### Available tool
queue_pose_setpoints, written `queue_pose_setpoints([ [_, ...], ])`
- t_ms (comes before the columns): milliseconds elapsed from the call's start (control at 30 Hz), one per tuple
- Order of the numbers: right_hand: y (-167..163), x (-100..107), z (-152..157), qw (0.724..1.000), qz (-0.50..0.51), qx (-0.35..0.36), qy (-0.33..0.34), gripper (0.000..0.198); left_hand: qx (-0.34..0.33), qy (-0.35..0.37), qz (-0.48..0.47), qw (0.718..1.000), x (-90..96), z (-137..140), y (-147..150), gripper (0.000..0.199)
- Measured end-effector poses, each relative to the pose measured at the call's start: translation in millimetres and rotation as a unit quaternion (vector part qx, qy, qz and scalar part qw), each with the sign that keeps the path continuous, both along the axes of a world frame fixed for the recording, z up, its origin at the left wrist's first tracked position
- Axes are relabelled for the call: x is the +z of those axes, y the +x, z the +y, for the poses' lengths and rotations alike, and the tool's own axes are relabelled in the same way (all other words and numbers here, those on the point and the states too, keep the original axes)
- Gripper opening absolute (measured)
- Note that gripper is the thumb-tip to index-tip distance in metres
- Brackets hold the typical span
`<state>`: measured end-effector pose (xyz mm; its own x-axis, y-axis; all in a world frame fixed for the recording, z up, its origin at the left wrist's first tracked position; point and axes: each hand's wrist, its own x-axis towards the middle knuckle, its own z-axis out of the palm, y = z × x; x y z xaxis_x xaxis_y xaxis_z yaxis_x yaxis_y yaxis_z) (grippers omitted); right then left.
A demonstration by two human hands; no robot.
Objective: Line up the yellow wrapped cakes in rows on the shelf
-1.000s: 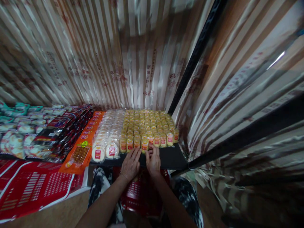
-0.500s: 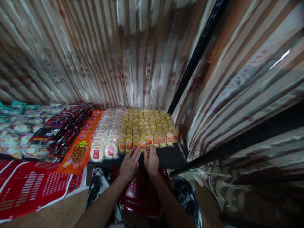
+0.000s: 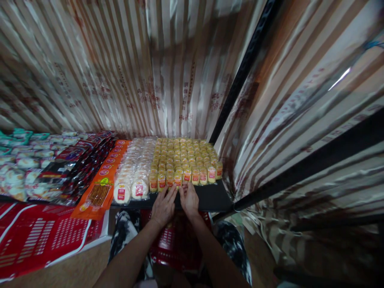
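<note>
Several rows of small yellow wrapped cakes [image 3: 187, 175] with red labels stand packed together on a dark shelf [image 3: 207, 198]. At the front row, the fingertips of my left hand [image 3: 164, 206] and my right hand [image 3: 189, 200] meet at the lower edge of one wrapped cake [image 3: 178, 178], one hand on each side. My left fingers lie close together and point forward; those of my right hand are more curled. Left of the yellow cakes are two columns of round white wrapped cakes [image 3: 139, 189].
An orange bag of stick snacks [image 3: 97, 195] overhangs the shelf edge beside stacked dark packets [image 3: 75, 160]. Further left lie white and green packs [image 3: 28, 162]. Red baskets [image 3: 54, 236] stand below. Striped plastic sheeting [image 3: 177, 72] and a black post [image 3: 237, 88] bound the shelf.
My hands remain at the same front wrapped cake, with the right fingers slightly more curled. The view has shifted slightly.
</note>
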<state>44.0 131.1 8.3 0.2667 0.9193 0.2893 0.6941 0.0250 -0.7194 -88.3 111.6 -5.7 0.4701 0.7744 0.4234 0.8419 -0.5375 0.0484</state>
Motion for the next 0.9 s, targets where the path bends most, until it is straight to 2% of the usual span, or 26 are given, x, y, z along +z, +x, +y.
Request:
queue_pose_setpoints([
  [300, 4, 1, -8, 0.99, 0.119, 0.008, 0.07, 0.028, -0.004, -0.018, -0.015, 1.0, 4.6, -4, 0, 0.051],
  [433, 5, 9, -13, 0.981, 0.184, 0.03, 0.059, 0.029, -0.017, -0.036, -0.013, 0.999, 11.0, -2, -3, 0.05],
  [533, 3, 9, -33, 0.975, 0.212, 0.061, 0.031, 0.03, -0.032, -0.039, -0.028, 0.998, 14.0, -9, -7, 0.047],
  [633, 1, -7, -66, 0.971, 0.213, 0.11, -0.024, 0.031, -0.048, -0.047, -0.059, 0.996, 4.1, -35, -10, 0.042],
  [767, 3, -48, -101, 0.982, 0.082, 0.124, -0.114, 0.03, -0.066, -0.098, -0.084, 0.989, -28.1, -84, -12, 0.043],
  [833, 4, -70, -108, 0.978, 0.064, 0.132, -0.15, 0.023, -0.071, -0.186, -0.07, 0.977, -43.3, -100, -11, 0.045],
  [900, 5, -89, -110, 0.968, 0.056, 0.156, -0.186, 0.015, -0.046, -0.311, -0.027, 0.949, -54.5, -105, -11, 0.045],
])
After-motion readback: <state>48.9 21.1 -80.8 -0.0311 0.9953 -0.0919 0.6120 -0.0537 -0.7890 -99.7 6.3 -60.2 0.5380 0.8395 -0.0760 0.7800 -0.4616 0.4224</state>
